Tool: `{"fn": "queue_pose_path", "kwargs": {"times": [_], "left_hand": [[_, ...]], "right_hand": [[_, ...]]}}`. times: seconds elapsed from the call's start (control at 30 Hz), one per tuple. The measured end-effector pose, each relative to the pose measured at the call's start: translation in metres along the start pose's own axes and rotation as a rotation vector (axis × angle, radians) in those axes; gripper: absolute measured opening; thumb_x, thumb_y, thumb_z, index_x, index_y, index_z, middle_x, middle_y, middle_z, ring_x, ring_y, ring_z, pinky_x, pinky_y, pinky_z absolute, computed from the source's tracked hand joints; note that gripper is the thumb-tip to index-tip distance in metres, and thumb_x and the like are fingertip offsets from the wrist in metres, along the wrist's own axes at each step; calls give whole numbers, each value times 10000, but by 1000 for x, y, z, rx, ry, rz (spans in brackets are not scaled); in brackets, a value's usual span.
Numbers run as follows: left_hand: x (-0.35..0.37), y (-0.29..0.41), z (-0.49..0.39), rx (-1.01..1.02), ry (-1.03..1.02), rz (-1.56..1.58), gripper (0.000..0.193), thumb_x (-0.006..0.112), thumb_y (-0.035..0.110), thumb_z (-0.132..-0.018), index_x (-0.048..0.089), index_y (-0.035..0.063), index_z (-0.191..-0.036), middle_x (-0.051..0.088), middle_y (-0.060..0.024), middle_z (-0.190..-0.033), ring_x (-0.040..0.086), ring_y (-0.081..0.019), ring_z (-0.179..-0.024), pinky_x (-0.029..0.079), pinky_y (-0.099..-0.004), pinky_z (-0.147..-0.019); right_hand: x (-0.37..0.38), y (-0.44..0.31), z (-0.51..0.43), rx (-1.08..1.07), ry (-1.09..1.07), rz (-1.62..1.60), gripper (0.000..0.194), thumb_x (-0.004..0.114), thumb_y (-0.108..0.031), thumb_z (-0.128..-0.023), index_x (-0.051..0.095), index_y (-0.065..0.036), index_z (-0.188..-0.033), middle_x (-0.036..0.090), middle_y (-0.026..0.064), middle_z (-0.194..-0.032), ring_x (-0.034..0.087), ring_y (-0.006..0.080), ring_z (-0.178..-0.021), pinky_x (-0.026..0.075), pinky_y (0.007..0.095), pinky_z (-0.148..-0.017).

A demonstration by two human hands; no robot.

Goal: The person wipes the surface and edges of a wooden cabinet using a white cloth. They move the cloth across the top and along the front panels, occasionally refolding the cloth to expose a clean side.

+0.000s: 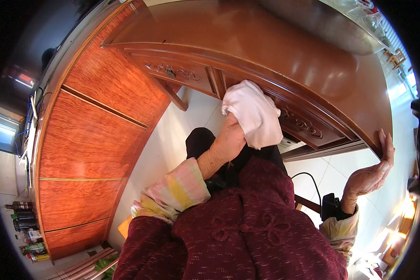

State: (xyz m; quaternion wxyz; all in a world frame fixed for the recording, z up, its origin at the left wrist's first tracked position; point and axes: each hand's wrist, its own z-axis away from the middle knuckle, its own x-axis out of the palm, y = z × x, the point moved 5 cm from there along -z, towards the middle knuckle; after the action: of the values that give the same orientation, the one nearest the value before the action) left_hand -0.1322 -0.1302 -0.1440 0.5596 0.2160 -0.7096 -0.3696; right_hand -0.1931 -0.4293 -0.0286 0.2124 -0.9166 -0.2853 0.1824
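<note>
My left hand (228,137) grips a crumpled white cloth (257,117), which covers part of the carved drawer fronts of a brown wooden desk (210,28). Most of the fingers are hidden by the cloth. To its left is a drawer front (182,70) with carved relief and a dark round knob (169,72). Right of the cloth, another carved drawer front (302,122) shows. My right hand (369,175) is at the desk's right front corner, fingers extended against the edge and holding nothing. A black device (330,206) with a cable is strapped at that wrist.
A reddish wood-grain cabinet (87,140) stands on the left, near the desk's end. Beyond it are several bottles (22,210) and loose cables (31,119). A large metal basin (322,24) rests on the desk top. White floor tiles (154,147) show below.
</note>
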Motion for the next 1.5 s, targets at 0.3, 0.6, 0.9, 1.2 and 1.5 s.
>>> {"fn": "queue_pose_path", "kwargs": {"times": [0.3, 0.6, 0.9, 1.2, 1.5], "left_hand": [[-9, -2, 7, -179, 13, -28, 494, 581, 75, -940, 428, 93, -1410, 540, -43, -1335, 521, -192, -1231, 430, -376, -1043], [-54, 37, 6, 192, 339, 29, 363, 538, -8, -909, 536, 48, -1268, 616, -55, -1201, 595, -185, -1107, 483, -342, -971], [-70, 40, -28, 239, 560, -88, 285, 620, -12, -882, 585, 36, -1161, 648, -44, -1091, 636, -174, -969, 537, -328, -848], [-67, 43, -32, 240, 614, -99, 237, 604, 18, -898, 579, 16, -1133, 653, -63, -1036, 656, -200, -910, 559, -341, -800], [-69, 38, -29, 168, 589, 6, 230, 582, 2, -880, 583, 8, -1110, 659, -81, -1028, 663, -209, -913, 562, -348, -806]], "right_hand": [[1, -3, 0, -11, -12, 75, 522, 205, -276, -1024, 528, 47, -1278, 662, 193, -1166, 628, 264, -1097, 257, 408, -1157], [-1, -2, 0, -52, -40, 103, 517, 189, -264, -1027, 530, 38, -1273, 663, 185, -1169, 634, 266, -1087, 247, 408, -1161], [-1, -1, 0, -50, -41, 65, 508, 188, -254, -1028, 528, 33, -1273, 657, 190, -1178, 632, 269, -1092, 244, 407, -1163], [0, 0, 0, -43, -27, 39, 506, 164, -243, -1012, 545, -2, -1242, 688, 179, -1107, 594, 256, -1143, 167, 449, -1194], [-1, 2, 0, -21, -16, 43, 506, 158, -230, -1007, 555, -4, -1226, 691, 173, -1102, 594, 258, -1140, 180, 447, -1193]]}}
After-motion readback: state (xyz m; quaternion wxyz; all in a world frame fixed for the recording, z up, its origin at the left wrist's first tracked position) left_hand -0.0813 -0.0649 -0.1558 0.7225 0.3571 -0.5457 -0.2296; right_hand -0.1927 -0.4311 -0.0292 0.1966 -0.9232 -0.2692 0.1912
